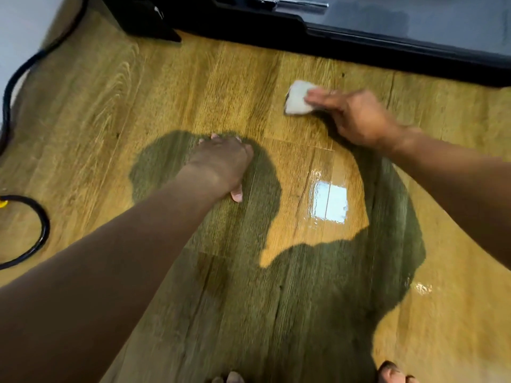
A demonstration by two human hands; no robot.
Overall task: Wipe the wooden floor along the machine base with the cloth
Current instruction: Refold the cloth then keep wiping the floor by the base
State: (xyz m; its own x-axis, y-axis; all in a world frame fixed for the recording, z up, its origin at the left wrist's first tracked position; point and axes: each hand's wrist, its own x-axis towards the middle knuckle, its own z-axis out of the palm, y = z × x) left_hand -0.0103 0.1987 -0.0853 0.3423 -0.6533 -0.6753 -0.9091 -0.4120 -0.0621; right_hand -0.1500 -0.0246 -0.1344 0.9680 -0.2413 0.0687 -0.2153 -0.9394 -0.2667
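Note:
A small white folded cloth (296, 102) lies on the wooden floor (154, 87), a short way in front of the black machine base (276, 31). My right hand (356, 117) presses on the cloth's right side with straight fingers; the hand is motion-blurred. My left hand (224, 161) rests flat on the floor at centre, fingers spread, bearing my weight. It holds nothing.
A black cable (41, 230) loops on the floor at the far left and runs up along the left edge. A chrome handle (293, 2) sits on the machine above. My toes (392, 374) show at the bottom edge. The floor shines wet near the light's reflection (329, 203).

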